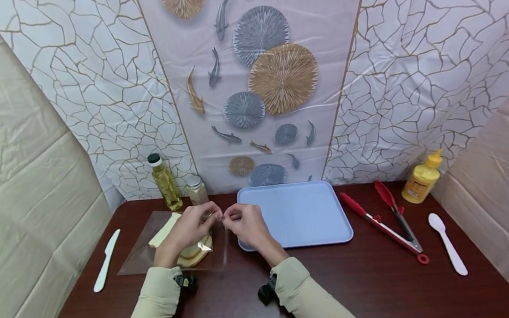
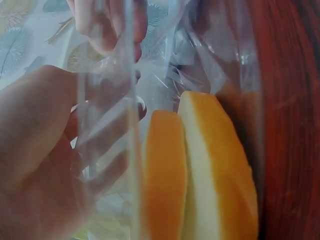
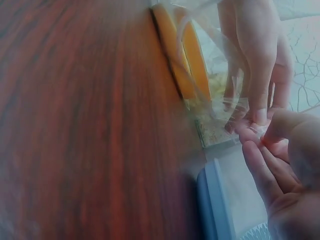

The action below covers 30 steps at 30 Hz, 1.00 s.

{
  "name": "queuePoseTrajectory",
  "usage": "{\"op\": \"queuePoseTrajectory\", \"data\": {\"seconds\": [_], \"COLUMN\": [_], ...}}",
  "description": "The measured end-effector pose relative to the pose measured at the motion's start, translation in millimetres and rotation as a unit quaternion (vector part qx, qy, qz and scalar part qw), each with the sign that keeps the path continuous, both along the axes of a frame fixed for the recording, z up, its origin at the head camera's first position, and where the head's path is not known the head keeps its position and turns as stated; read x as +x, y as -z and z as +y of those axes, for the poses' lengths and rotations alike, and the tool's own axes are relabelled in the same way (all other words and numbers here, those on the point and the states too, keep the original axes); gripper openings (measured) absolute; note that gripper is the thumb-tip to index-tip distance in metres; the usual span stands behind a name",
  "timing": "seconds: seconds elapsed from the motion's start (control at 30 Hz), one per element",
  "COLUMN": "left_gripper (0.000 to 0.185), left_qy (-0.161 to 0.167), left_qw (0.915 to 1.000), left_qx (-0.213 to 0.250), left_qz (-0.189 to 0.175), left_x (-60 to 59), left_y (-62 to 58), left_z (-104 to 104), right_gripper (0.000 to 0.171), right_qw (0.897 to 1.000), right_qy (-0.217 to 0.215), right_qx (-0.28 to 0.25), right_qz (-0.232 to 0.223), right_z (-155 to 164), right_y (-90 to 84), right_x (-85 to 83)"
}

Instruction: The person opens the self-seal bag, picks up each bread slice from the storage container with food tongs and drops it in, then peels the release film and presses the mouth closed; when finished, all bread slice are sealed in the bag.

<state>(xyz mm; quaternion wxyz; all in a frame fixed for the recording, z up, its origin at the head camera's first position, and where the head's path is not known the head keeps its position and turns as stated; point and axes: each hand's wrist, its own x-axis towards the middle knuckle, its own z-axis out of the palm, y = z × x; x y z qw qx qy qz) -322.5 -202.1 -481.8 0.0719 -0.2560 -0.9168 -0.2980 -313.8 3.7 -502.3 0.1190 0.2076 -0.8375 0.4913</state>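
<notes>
A clear plastic bag (image 1: 137,255) lies on the table at the left with bread slices (image 1: 164,231) in it. Brown crusts and pale crumb on the bread (image 2: 220,160) show through the film in the left wrist view. My left hand (image 1: 191,227) reaches over the bag and pinches its right edge between thumb and fingers. Close against it, my right hand (image 1: 248,224) pinches the same edge, fingertips nearly meeting the left ones. In the right wrist view a bit of film shows between the thumb and fingertips of the right hand (image 3: 290,160).
A blue tray (image 1: 296,216) sits just right of the hands. Behind the bag stand an oil bottle (image 1: 166,184) and a shaker jar (image 1: 196,190). A white knife (image 1: 107,260) lies left; red tongs (image 1: 390,230), a white spoon (image 1: 447,243) and a yellow bottle (image 1: 421,180) are right.
</notes>
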Motion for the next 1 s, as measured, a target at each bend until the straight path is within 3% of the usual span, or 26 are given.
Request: {"op": "queuePoseTrajectory", "data": {"seconds": [0.27, 0.43, 0.73, 1.0], "left_gripper": [0.011, 0.011, 0.013, 0.013], "left_qy": [-0.01, -0.008, -0.003, -0.001], "left_qw": [0.9995, 0.9997, 0.9991, 0.9996], "left_qx": [0.017, -0.001, -0.032, -0.025], "left_qz": [-0.025, -0.023, -0.028, -0.016], "left_x": [-0.7, -0.5, 0.1, -0.2], "left_y": [-1.2, -2.8, -5.4, -2.4], "left_z": [-0.5, 0.5, 3.7, 2.4], "right_gripper": [0.008, 0.013, 0.008, 0.006], "right_qw": [0.999, 1.0, 0.997, 0.999], "right_qy": [-0.012, -0.023, 0.023, 0.03], "right_qx": [-0.033, -0.018, 0.056, 0.033], "right_qz": [-0.011, -0.006, 0.045, 0.022], "right_z": [-2.4, -3.6, -2.5, -2.2], "right_y": [0.1, -0.1, 1.0, 0.0], "right_x": [-1.8, -0.7, -0.6, 1.0]}}
